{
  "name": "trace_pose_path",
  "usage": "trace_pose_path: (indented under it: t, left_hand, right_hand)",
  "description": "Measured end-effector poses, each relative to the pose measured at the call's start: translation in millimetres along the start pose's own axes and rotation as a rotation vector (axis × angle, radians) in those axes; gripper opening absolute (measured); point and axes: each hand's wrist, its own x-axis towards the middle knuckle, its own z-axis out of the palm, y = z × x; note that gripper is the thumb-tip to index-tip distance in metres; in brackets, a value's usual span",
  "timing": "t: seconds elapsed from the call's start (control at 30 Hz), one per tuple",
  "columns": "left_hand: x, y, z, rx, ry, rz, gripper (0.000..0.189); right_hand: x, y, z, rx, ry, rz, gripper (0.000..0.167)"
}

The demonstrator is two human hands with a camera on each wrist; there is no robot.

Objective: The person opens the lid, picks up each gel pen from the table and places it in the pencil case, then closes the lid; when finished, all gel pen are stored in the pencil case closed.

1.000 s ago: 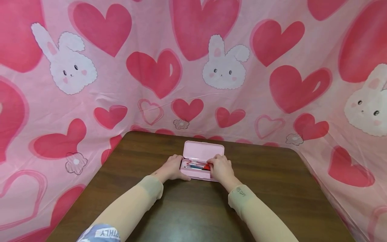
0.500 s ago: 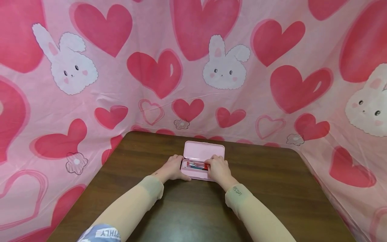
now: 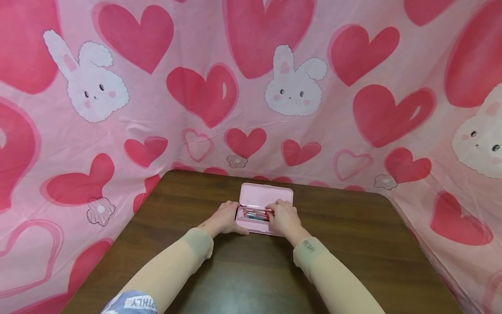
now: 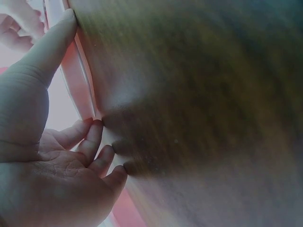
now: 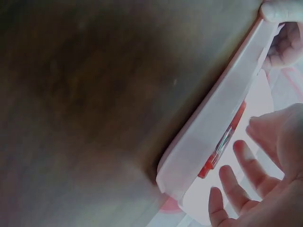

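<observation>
A pink pencil case (image 3: 256, 225) lies open on the table, its lid (image 3: 266, 195) tipped back on the far side. Several pens (image 3: 256, 215), some red and one bluish, lie lengthwise inside. My left hand (image 3: 226, 218) holds the case by its left end, thumb at the front edge and fingertips at the end and table. Over the right part of the case is my right hand (image 3: 286, 218). In the right wrist view its fingers are spread and slightly bent above a red-ended clear pen (image 5: 221, 146), with nothing seen between them. The pens' right ends are hidden by this hand in the head view.
The dark brown wooden table (image 3: 251, 270) has rounded far corners. A pink cloth (image 3: 251, 104) printed with red hearts and white rabbits hangs behind and at both sides. The raised lid stands just beyond the pens.
My right hand has moved a little left over the pens, and its fingers have shifted slightly around their red ends. The left hand has stayed at the case's left end.
</observation>
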Motion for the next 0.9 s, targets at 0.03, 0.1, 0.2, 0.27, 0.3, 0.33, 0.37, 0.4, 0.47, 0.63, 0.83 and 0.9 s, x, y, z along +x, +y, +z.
trace_pose_path:
  t: [0.03,0.1,0.2,0.27,0.3,0.33,0.37,0.4,0.47,0.63,0.83,0.9]
  left_hand:
    - [-0.2,0.2,-0.4,0.002,0.001,0.001,0.104]
    - [-0.3,0.3,-0.9,0.006,0.004,0.001,0.104]
    - [-0.7,0.1,-1.1,0.001,0.011,0.004,0.104]
    - [-0.7,-0.4,-0.4,-0.003,0.014,0.009,0.103]
    - [-0.6,-0.6,0.0,-0.003,0.015,0.010,0.103]
    - [-0.6,-0.6,0.3,-0.004,0.015,0.010,0.103]
    - [-0.6,-0.7,0.7,-0.003,0.015,0.011,0.103]
    - [-0.5,-0.6,0.9,-0.005,0.014,0.010,0.103]
    - [-0.5,-1.0,1.0,0.003,0.014,0.007,0.103]
    - [-0.9,0.1,0.3,0.022,0.015,0.011,0.101]
    - [-1.8,3.5,-2.1,0.033,0.019,0.017,0.100]
    - [-1.9,4.0,-2.1,0.024,0.017,0.017,0.100]
  right_hand:
    - [1.2,1,-1,0.006,0.017,0.002,0.027]
    - [3.6,3,-3,0.027,0.057,0.009,0.029]
    - [7.9,6,-8,0.048,0.128,0.009,0.031]
    - [11.1,9,-11,0.057,0.160,0.011,0.034]
    - [13.0,11,-12,0.063,0.170,0.016,0.036]
    - [15.4,14,-13,0.058,0.183,0.016,0.038]
    - [17.8,16,-13,0.057,0.189,0.023,0.040]
    - [19.7,19,-14,0.061,0.191,0.031,0.042]
    - [24.3,24,-15,0.082,0.192,0.048,0.047]
    - [32.4,35,-16,0.148,0.180,0.098,0.056]
    - [41.5,45,-17,0.200,0.097,0.160,0.069]
    - [43.7,48,-17,0.209,0.061,0.177,0.073]
